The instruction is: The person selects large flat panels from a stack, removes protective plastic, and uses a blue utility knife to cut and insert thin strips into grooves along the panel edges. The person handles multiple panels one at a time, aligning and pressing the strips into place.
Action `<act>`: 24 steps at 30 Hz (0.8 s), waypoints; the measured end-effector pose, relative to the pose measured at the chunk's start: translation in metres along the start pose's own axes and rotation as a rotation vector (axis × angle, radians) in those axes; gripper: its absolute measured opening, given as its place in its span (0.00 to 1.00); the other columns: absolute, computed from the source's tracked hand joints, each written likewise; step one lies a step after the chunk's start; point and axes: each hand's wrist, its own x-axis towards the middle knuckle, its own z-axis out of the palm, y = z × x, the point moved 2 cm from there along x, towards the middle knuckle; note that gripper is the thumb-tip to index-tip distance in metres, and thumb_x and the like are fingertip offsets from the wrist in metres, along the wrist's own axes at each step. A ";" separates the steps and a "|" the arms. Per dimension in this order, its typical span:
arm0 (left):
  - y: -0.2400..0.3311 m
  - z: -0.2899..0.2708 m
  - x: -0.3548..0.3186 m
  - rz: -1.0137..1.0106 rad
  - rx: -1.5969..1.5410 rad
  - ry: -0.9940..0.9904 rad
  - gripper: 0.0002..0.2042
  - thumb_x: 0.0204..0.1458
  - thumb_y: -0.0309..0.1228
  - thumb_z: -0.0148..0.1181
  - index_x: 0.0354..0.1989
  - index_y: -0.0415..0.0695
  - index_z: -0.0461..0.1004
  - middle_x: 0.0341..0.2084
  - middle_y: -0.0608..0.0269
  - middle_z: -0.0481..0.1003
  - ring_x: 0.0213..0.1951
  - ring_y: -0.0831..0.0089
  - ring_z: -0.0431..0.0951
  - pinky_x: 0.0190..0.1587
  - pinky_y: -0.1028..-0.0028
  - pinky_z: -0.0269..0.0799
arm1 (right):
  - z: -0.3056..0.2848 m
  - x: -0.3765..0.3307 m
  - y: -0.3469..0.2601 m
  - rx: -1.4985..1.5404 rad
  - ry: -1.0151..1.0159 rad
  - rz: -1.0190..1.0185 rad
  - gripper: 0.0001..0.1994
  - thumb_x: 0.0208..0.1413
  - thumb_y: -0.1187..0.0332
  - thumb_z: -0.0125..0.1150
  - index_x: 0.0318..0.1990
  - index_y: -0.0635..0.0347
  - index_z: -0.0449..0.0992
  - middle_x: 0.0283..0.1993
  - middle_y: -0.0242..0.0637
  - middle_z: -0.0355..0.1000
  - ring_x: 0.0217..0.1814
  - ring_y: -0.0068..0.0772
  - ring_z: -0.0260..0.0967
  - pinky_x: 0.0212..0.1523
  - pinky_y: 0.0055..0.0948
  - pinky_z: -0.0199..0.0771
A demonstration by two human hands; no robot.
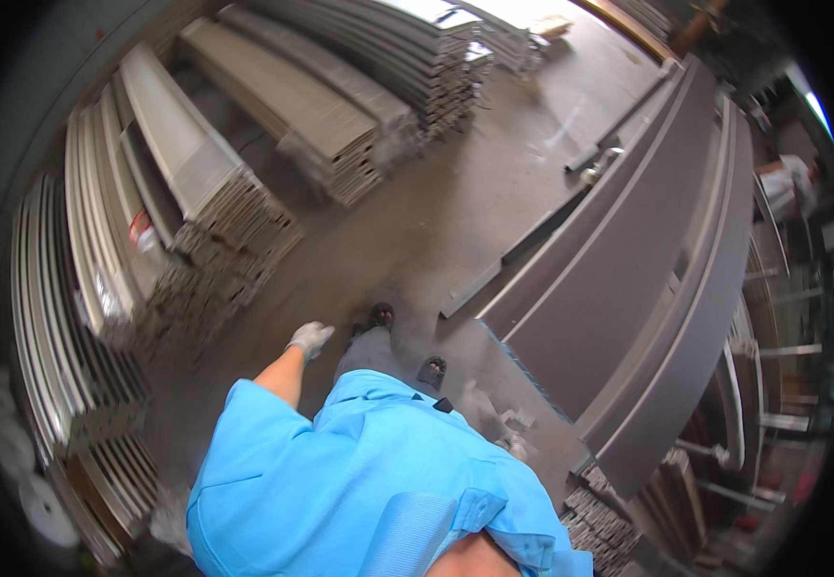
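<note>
Standing at the near end of the long grey panels [619,260], which run toward 1 o'clock. The left hand [311,338] hangs loose and empty at 11 o'clock. The right hand [513,445] is a blur by the panels' end and I cannot tell its grip; a lift would likely need both hands there.

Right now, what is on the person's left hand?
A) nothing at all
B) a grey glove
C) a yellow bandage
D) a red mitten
B: the left hand wears a light grey glove, hanging free beside the blue shirt, above the concrete floor and holding nothing.

head-height fisheye view, facing steeply down
</note>
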 end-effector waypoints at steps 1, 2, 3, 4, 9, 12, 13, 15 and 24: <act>-0.040 -0.005 -0.025 -0.161 -0.179 -0.011 0.19 0.61 0.50 0.55 0.44 0.47 0.77 0.28 0.57 0.76 0.24 0.60 0.78 0.26 0.58 0.74 | 0.017 -0.011 -0.014 -0.206 -0.044 -0.016 0.29 0.62 0.46 0.59 0.61 0.56 0.64 0.47 0.46 0.70 0.42 0.43 0.72 0.42 0.44 0.79; -0.074 -0.003 -0.049 -0.347 -0.360 -0.038 0.17 0.61 0.48 0.56 0.43 0.46 0.77 0.26 0.59 0.75 0.23 0.63 0.77 0.24 0.61 0.74 | 0.034 -0.023 -0.026 -0.411 -0.089 -0.033 0.27 0.63 0.47 0.58 0.60 0.57 0.64 0.42 0.45 0.72 0.34 0.41 0.74 0.35 0.40 0.81; -0.100 0.001 -0.071 -0.376 -0.418 0.012 0.16 0.61 0.47 0.57 0.45 0.47 0.76 0.26 0.60 0.74 0.22 0.64 0.76 0.24 0.63 0.75 | 0.052 -0.032 -0.039 -0.432 -0.101 -0.064 0.26 0.64 0.48 0.58 0.58 0.57 0.65 0.41 0.44 0.72 0.33 0.40 0.74 0.33 0.39 0.81; -0.121 0.006 -0.089 -0.415 -0.481 0.050 0.17 0.61 0.47 0.58 0.48 0.48 0.75 0.26 0.61 0.73 0.21 0.66 0.75 0.24 0.65 0.75 | 0.071 -0.037 -0.057 -0.453 -0.112 -0.105 0.24 0.64 0.48 0.58 0.56 0.57 0.66 0.40 0.43 0.72 0.31 0.38 0.73 0.32 0.39 0.80; -0.178 0.007 -0.130 -0.420 -0.837 0.150 0.20 0.60 0.47 0.61 0.53 0.49 0.73 0.29 0.63 0.74 0.24 0.69 0.76 0.26 0.66 0.79 | 0.190 -0.030 -0.087 -0.454 -0.165 -0.061 0.22 0.64 0.48 0.58 0.52 0.56 0.67 0.39 0.41 0.71 0.29 0.36 0.72 0.30 0.38 0.79; -0.177 -0.023 -0.103 -0.316 -0.931 0.150 0.22 0.59 0.47 0.62 0.56 0.48 0.72 0.30 0.62 0.75 0.26 0.69 0.78 0.28 0.66 0.80 | 0.288 -0.027 -0.092 -0.476 -0.340 -0.029 0.21 0.64 0.48 0.57 0.52 0.56 0.67 0.36 0.41 0.72 0.29 0.39 0.72 0.30 0.40 0.79; -0.177 -0.038 -0.092 -0.263 -0.944 0.135 0.23 0.59 0.48 0.63 0.57 0.48 0.71 0.31 0.61 0.76 0.26 0.68 0.78 0.29 0.66 0.80 | 0.320 -0.033 -0.086 -0.568 -0.366 -0.069 0.20 0.63 0.49 0.57 0.50 0.56 0.69 0.34 0.41 0.72 0.29 0.39 0.72 0.29 0.40 0.78; -0.181 -0.073 -0.076 -0.124 -1.064 0.251 0.25 0.59 0.48 0.62 0.59 0.47 0.70 0.33 0.60 0.75 0.28 0.67 0.79 0.31 0.65 0.80 | 0.399 -0.045 -0.090 -0.861 -0.341 -0.319 0.19 0.62 0.50 0.58 0.46 0.57 0.73 0.31 0.40 0.72 0.28 0.39 0.72 0.29 0.39 0.76; -0.198 -0.164 -0.040 -0.174 -1.230 0.441 0.22 0.62 0.44 0.59 0.58 0.45 0.68 0.28 0.63 0.71 0.23 0.70 0.75 0.25 0.69 0.77 | 0.658 -0.122 -0.230 -0.823 -0.427 -0.848 0.10 0.62 0.63 0.61 0.42 0.60 0.79 0.27 0.32 0.74 0.25 0.23 0.72 0.25 0.27 0.72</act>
